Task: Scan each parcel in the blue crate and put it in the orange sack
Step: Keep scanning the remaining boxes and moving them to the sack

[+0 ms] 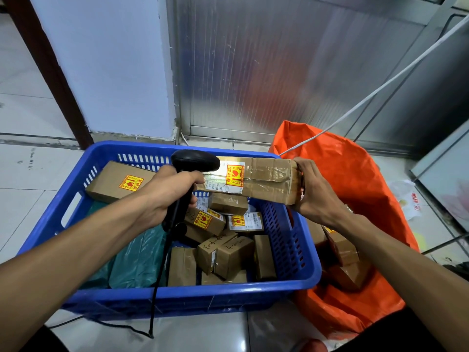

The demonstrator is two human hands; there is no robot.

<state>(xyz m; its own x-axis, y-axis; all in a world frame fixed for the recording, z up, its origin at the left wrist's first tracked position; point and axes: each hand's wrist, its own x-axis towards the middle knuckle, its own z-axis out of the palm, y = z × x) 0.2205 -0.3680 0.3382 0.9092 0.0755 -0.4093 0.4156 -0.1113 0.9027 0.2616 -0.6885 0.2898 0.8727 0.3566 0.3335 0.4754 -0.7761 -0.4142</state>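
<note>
So the left hand [169, 191] had its fingers wrapped tight around the grip of a black barcode scanner [189, 179], head tipped toward the shipping label [223, 180] on a long taped cardboard parcel [256, 179]. The scanner's black cord [157, 275] dropped down across the crate and trailed onto the tiled floor [30, 174]. The right hand [316, 193] gripped the parcel's right end, thumb on the top edge and fingers curled around the end face, holding it roughly level above the back right corner of the blue crate [177, 298]. Both forearms came in from the bottom corners, angled inward. The crate was pretty full: small brown boxes [228, 255] jumbled on the right half, green poly mailers [137, 260] on the left, and a bigger box with a fragile sticker [119, 182] leaning on the back left wall. The orange sack [355, 174] sat just beside the crate's right wall, touching it, mouth wide open with a few brown boxes [340, 247] already in it. A white cable [380, 87] ran diagonally over the sack toward the metal wall panel [279, 67] behind.
</note>
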